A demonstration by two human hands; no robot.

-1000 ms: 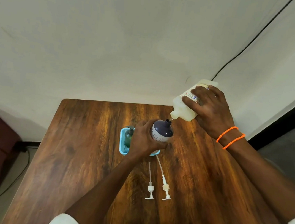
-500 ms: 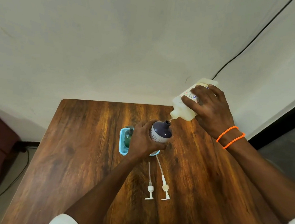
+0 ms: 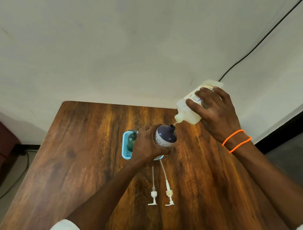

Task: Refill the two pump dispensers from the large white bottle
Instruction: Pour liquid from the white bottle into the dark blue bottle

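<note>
The right hand [image 3: 217, 113] is gripping the big white bottle [image 3: 189, 108] with its fingers curled round it. The bottle is tipping down, and its small spout is sitting just above the mouth of the round dispenser [image 3: 165, 137]. A thin bit of liquid is showing between the two. The left hand [image 3: 147, 143] is wrapping round the round dispenser, which is dark blue on top and white with dots below, and is holding it above the brown bench [image 3: 76, 163]. A green dispenser [image 3: 132, 138] is standing in a small blue basket [image 3: 124, 149] just to the left. Two white pumps [image 3: 162, 192] are lying side by side on the bench, nearer the person. An orange band [image 3: 236, 140] is circling the right wrist.
</note>
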